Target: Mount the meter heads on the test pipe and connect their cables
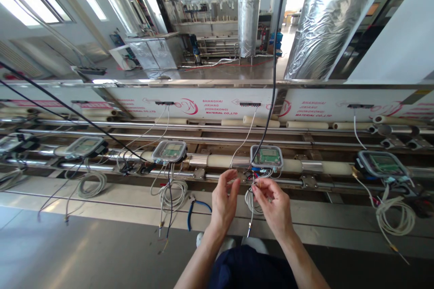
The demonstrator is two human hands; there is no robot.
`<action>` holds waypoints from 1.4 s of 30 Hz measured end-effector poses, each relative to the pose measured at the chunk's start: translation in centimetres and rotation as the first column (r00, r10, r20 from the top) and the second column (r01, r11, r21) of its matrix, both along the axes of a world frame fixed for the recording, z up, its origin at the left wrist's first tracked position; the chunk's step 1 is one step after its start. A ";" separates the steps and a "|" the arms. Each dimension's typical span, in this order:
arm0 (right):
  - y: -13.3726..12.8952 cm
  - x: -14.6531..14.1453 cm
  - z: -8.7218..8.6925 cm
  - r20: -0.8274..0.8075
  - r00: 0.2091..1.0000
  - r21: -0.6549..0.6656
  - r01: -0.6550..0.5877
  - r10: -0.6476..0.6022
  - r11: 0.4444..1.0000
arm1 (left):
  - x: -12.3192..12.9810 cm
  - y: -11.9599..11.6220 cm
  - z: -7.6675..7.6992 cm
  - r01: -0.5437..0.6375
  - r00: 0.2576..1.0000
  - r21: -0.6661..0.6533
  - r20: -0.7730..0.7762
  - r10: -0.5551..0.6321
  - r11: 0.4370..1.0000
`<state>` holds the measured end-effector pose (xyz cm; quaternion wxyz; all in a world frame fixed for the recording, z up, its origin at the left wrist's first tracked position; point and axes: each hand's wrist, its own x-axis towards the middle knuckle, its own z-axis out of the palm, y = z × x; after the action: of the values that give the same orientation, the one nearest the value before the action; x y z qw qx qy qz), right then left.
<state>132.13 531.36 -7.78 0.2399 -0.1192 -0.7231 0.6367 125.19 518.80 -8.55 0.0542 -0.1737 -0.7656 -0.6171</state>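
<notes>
My right hand [276,205] pinches a thin dark cable between thumb and forefinger; the exact part gripped is small and hard to make out. Beside it, my left hand [224,201] is raised with fingers slightly bent and apart, holding nothing that I can see. Just beyond both hands sits a meter [266,156] with a clear cover and a green circuit board, mounted on the pipe. A coil of grey cable [250,201] hangs below it, partly behind my right hand. From there a probe with a metal tip [249,230] dangles downward.
More meters, among them one to the left [169,151] and one to the right [382,163], line the pipe with cable coils. Blue-handled pliers [190,214] lie on the metal ledge [312,214]. A black cable [275,54] drops from above. Printed white panels [220,104] stand behind.
</notes>
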 end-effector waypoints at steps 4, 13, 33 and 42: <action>0.2 0.2 -0.5 -0.054 0.993 -0.109 -0.114 0.108 0.988 | -3.0 -2.0 -3.9 -0.147 0.988 -0.207 -0.085 0.132 0.967; 0.2 0.0 -0.7 0.046 0.962 -0.155 -0.261 0.271 0.953 | -6.9 -1.6 -10.5 0.057 0.990 -0.575 -0.070 -0.119 0.816; 0.2 -0.2 -0.1 0.093 0.937 -0.160 -0.321 0.338 0.934 | -4.9 -2.1 -7.1 0.005 0.993 -0.153 0.118 0.013 0.988; 0.1 -1.2 0.2 0.164 0.946 0.183 -0.306 0.278 0.934 | -2.6 -2.0 -1.9 0.055 0.838 0.518 0.440 -0.322 0.853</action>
<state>130.97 531.51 -7.54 0.1038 -0.0276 -0.8093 0.5776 122.54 516.78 -10.41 -0.1723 -0.0613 -0.5502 -0.8147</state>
